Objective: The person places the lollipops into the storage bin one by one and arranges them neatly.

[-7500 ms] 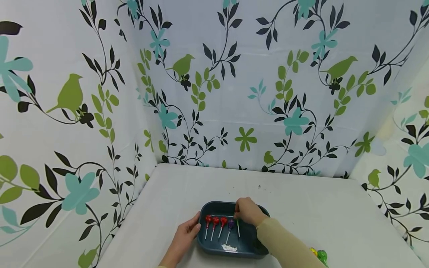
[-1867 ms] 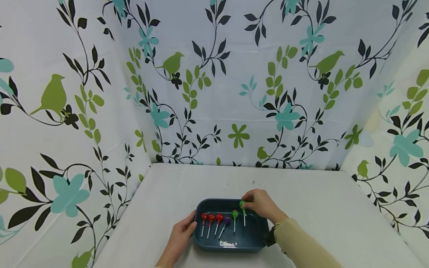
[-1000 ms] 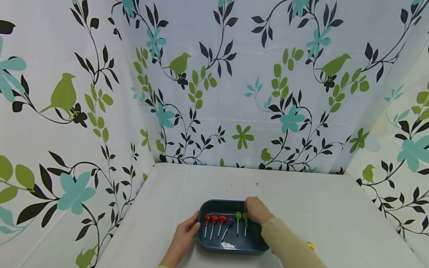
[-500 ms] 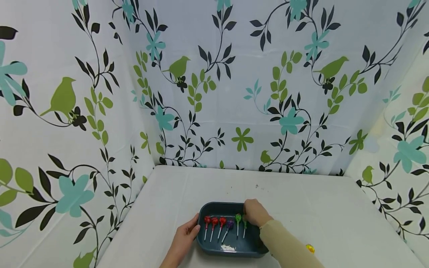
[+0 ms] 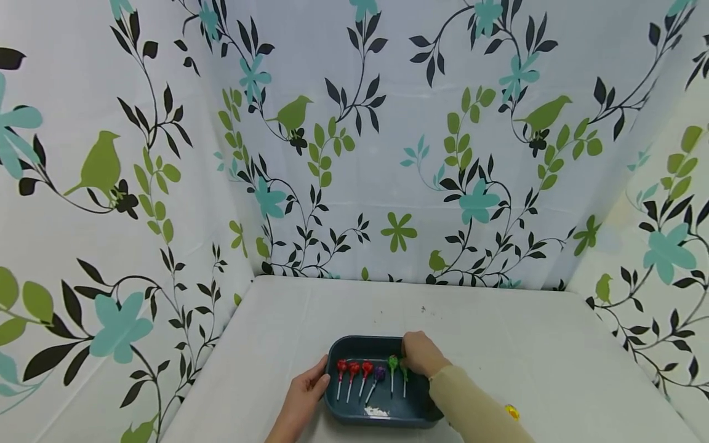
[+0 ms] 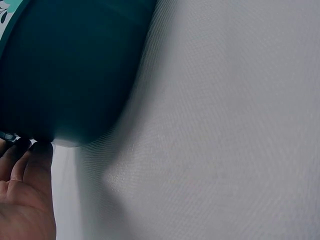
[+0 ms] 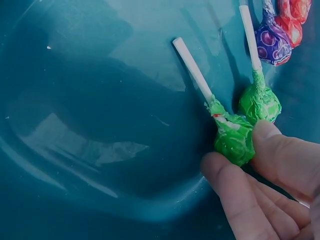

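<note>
A dark teal tray rests on the white table, holding a row of lollipops, sticks toward me. My left hand grips the tray's left end; in the left wrist view its fingertips meet the outer wall. My right hand is inside the far side of the tray. In the right wrist view, its thumb and index finger pinch the wrapped head of a green lollipop. Another green lollipop lies beside it, then a purple lollipop and red lollipops.
A yellow-wrapped candy lies on the table to the right, beside my sleeve. A white patch of glare shows on the tray floor. Patterned curtains stand behind and at both sides of the table.
Since the oldest frame, my right hand has let go of one green lollipop and brought a second from the table into the tray, right of the first. The left hand stays at the tray.
</note>
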Tool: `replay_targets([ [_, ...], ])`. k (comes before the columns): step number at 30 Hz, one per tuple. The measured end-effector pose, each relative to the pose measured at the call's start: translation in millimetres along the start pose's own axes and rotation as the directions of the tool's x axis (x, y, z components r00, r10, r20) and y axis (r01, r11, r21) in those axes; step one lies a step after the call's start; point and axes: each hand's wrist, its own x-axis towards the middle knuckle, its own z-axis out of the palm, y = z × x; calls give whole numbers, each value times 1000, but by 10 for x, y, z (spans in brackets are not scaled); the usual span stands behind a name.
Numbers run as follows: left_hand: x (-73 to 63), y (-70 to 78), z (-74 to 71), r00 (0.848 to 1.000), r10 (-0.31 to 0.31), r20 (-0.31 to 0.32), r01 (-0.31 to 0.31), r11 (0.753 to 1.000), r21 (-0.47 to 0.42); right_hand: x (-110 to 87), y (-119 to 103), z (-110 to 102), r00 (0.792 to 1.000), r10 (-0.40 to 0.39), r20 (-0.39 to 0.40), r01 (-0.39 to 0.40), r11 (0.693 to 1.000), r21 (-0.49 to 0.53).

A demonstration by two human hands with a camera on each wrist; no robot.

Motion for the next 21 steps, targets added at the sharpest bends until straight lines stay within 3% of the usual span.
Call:
replay_targets([
  [7,-14,40,9,1000,8,-27,-7,999,36,-71,15,-193,998,-59,-25,60,997,49],
  [12,-20,49,24,999,-13,-37,15,998,53,-226,165,-509,989,-123,-80,134,978,161],
  [17,-15,37,42,999,-23,-32,25,998,49,-462,650,-813,983,-111,-149,148,952,267],
  [21,-6,47,44,999,-29,-43,31,998,51,-717,1200,-937,978,-34,-204,99,944,315],
])
